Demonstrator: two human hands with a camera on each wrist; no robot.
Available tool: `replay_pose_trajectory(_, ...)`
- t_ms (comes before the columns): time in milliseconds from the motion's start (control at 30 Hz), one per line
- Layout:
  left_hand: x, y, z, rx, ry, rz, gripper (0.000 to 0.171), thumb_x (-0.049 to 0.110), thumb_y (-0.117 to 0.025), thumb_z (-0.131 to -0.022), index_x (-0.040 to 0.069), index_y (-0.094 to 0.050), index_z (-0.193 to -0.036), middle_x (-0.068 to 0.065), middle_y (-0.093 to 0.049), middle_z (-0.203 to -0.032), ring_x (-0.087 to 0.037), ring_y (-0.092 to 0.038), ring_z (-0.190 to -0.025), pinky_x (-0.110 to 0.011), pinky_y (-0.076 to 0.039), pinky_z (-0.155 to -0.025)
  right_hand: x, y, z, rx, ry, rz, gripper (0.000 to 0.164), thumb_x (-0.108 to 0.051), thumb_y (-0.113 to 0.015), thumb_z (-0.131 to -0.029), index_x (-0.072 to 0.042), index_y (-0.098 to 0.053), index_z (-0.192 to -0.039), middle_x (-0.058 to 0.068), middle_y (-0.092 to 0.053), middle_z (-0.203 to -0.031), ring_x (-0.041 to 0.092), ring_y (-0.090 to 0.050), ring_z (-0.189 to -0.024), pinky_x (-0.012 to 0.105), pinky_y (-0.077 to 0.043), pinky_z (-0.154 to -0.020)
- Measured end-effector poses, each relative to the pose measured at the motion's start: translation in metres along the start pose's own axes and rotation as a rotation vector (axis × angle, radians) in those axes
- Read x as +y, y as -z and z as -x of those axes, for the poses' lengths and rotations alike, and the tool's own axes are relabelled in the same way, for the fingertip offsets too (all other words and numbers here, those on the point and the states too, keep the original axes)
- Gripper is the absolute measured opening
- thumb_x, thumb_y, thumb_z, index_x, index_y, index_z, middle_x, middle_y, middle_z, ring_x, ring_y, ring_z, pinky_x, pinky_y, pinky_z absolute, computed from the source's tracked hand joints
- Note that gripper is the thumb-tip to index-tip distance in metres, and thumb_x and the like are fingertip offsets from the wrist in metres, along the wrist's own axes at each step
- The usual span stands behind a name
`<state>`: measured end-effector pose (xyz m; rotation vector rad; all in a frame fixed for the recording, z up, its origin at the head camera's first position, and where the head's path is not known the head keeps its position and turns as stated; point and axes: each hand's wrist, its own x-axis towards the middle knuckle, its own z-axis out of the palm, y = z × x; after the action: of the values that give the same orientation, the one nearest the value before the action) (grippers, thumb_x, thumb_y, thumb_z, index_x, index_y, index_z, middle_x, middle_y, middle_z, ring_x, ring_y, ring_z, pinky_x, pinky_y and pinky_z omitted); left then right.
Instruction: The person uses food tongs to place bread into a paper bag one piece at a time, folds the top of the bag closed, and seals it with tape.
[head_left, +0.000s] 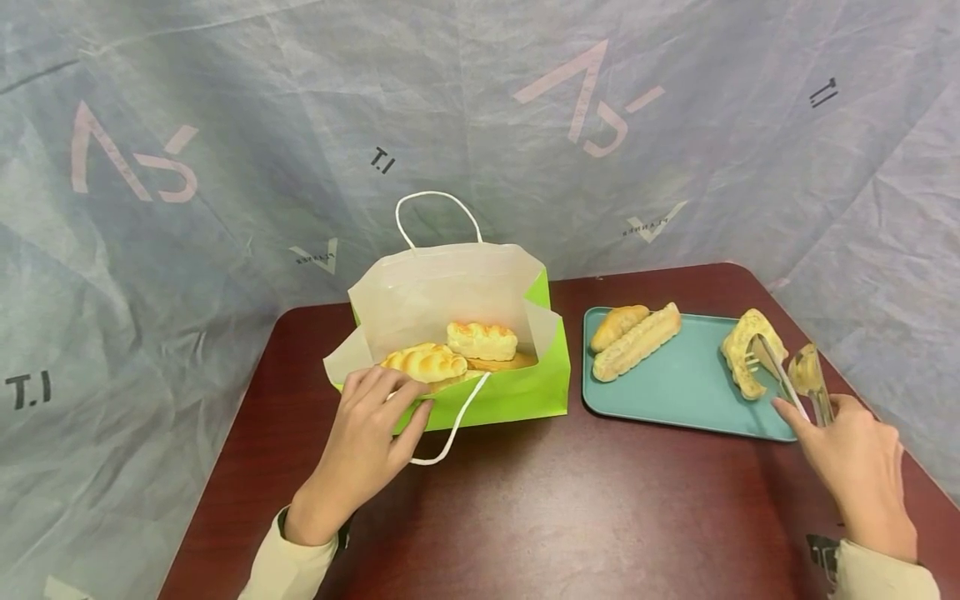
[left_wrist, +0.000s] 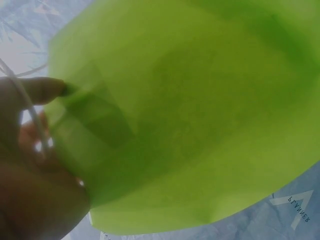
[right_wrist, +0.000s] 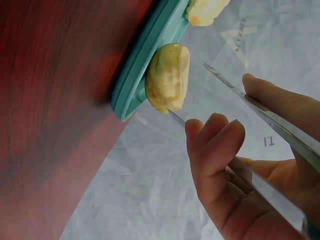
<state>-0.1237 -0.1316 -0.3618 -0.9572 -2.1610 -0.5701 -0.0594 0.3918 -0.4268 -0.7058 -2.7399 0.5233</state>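
Note:
My left hand [head_left: 367, 442] grips the front rim of a green paper bag [head_left: 502, 398], fingers over the edge and thumb outside. The left wrist view is mostly filled by the bag's green side [left_wrist: 200, 110]. A braided bread [head_left: 423, 362] and a small loaf [head_left: 482, 341] lie inside the bag. My right hand [head_left: 858, 454] holds metal tongs [right_wrist: 280, 125], their two arms spread apart. One forked tip is at a curved, croissant-like bread [head_left: 738, 350] on the right end of a teal tray [head_left: 682, 392]; the other arm is beyond the bread's right side.
On the tray's left end lie a long bread stick [head_left: 637, 343] and a smaller bread roll [head_left: 617, 325]. White cord handles [head_left: 438, 194] rise behind the bag and hang in front. Grey printed sheeting [head_left: 465, 125] stands behind the dark red table [head_left: 525, 517].

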Motion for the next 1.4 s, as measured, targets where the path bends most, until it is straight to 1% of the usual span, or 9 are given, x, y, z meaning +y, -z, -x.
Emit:
replay_pose_trajectory(133, 0.000, 0.000, 0.000, 0.004, -0.005, 0.005, 0.006, 0.015, -0.061, -0.078, 0.014, -0.063, -0.083, 0.002, -0.055, -0.081, -0.017, -0.050, -0.079, -0.039, -0.031, -0.076, 0.002, -0.001, -0.002, -0.026, 0.014, 0.018, 0.081, -0.059, -0.054, -0.077, 0.013, -0.047, -0.113, 0.037, -0.052, -0.099, 0.056, -0.044, -0.073, 0.054, -0.031, -0.060)
replay_pose_trajectory(233, 0.000, 0.001, 0.000, 0.003, -0.004, 0.010, 0.006, 0.015, -0.061, -0.078, 0.014, -0.063, -0.083, 0.002, -0.055, -0.081, -0.017, -0.050, -0.079, -0.039, -0.031, -0.077, 0.004, -0.002, -0.005, -0.034, 0.040, 0.022, 0.075, -0.059, -0.054, -0.077, 0.010, -0.052, -0.106, 0.033, -0.057, -0.084, 0.048, -0.047, -0.063, 0.050, -0.032, -0.055)
replay_pose_trajectory(333, 0.000, 0.001, 0.000, 0.003, -0.003, 0.009, 0.006, 0.015, -0.061, -0.078, 0.014, -0.063, -0.084, 0.002, -0.055, -0.081, -0.017, -0.051, -0.079, -0.038, -0.031, -0.076, 0.006, -0.004, -0.008, -0.053, 0.058, 0.015, 0.074, -0.060, -0.054, -0.077, 0.010, -0.052, -0.103, 0.029, -0.057, -0.080, 0.042, -0.048, -0.061, 0.048, -0.032, -0.053)
replay_pose_trajectory(367, 0.000, 0.001, 0.000, 0.003, -0.003, 0.009, 0.006, 0.015, -0.061, -0.078, 0.014, -0.063, -0.084, 0.002, -0.056, -0.081, -0.017, -0.051, -0.079, -0.038, -0.031, -0.076, 0.006, -0.005, -0.009, -0.059, 0.061, 0.012, 0.074, -0.060, -0.053, -0.077, 0.010, -0.053, -0.104, 0.028, -0.057, -0.080, 0.041, -0.048, -0.061, 0.048, -0.032, -0.052)
replay_pose_trajectory(500, -0.001, 0.001, -0.001, 0.002, -0.004, 0.006, 0.006, 0.015, -0.061, -0.078, 0.014, -0.063, -0.084, 0.002, -0.056, -0.082, -0.017, -0.051, -0.080, -0.039, -0.031, -0.076, 0.006, -0.008, -0.013, -0.100, 0.061, 0.006, 0.081, -0.061, -0.052, -0.078, 0.013, -0.049, -0.112, 0.034, -0.054, -0.095, 0.047, -0.048, -0.070, 0.051, -0.034, -0.056)
replay_pose_trajectory(700, -0.001, 0.002, -0.001, -0.002, -0.004, 0.005, 0.006, 0.015, -0.061, -0.079, 0.014, -0.064, -0.084, 0.002, -0.056, -0.082, -0.017, -0.051, -0.080, -0.039, -0.031, -0.077, 0.003, -0.016, -0.014, -0.119, 0.104, 0.012, 0.077, -0.061, -0.051, -0.078, 0.008, -0.050, -0.112, 0.033, -0.054, -0.093, 0.050, -0.047, -0.072, 0.051, -0.033, -0.057)
replay_pose_trajectory(933, 0.000, 0.001, 0.000, -0.014, 0.000, -0.003, 0.006, 0.016, -0.061, -0.078, 0.015, -0.063, -0.084, 0.003, -0.054, -0.080, -0.017, -0.049, -0.078, -0.038, -0.032, -0.077, -0.001, -0.021, -0.013, -0.091, 0.152, 0.014, 0.076, -0.057, -0.053, -0.080, 0.009, -0.050, -0.118, 0.038, -0.051, -0.103, 0.055, -0.047, -0.077, 0.053, -0.034, -0.057)
replay_pose_trajectory(1167, 0.000, 0.001, 0.000, -0.011, 0.002, -0.010, 0.005, 0.016, -0.061, -0.078, 0.015, -0.062, -0.083, 0.003, -0.054, -0.080, -0.018, -0.049, -0.078, -0.038, -0.032, -0.077, -0.002, -0.022, -0.011, -0.056, 0.194, 0.000, 0.068, -0.051, -0.055, -0.081, 0.009, -0.054, -0.113, 0.039, -0.052, -0.098, 0.054, -0.048, -0.072, 0.052, -0.034, -0.053)
replay_pose_trajectory(1400, 0.000, 0.002, 0.000, -0.021, 0.002, -0.006, 0.005, 0.015, -0.061, -0.078, 0.015, -0.062, -0.083, 0.003, -0.054, -0.080, -0.017, -0.048, -0.078, -0.039, -0.031, -0.077, -0.002, -0.022, -0.010, -0.048, 0.212, -0.002, 0.066, -0.049, -0.056, -0.081, 0.008, -0.055, -0.114, 0.038, -0.051, -0.103, 0.057, -0.047, -0.076, 0.054, -0.034, -0.055)
